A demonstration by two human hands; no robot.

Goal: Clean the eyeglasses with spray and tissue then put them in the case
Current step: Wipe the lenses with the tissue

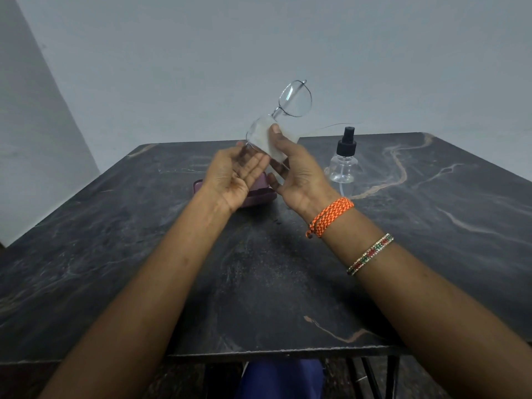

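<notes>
Thin metal-framed eyeglasses (295, 97) are held up above the far part of the table, tilted, one lens high and free. A white tissue (269, 142) wraps the lower lens, and my right hand (296, 171) pinches it there with the thumb on top. My left hand (234, 174) is palm up beside it, fingertips touching the frame's lower edge. A pink-purple glasses case (259, 194) lies on the table under my hands, mostly hidden. A clear spray bottle (344, 165) with a black pump top stands upright to the right.
The dark marble-patterned table (259, 283) runs to a near edge at the bottom. A pale wall stands close behind its far edge. Metal legs and blue cloth show beneath the front edge. My right forearm carries an orange braided band and a beaded bangle.
</notes>
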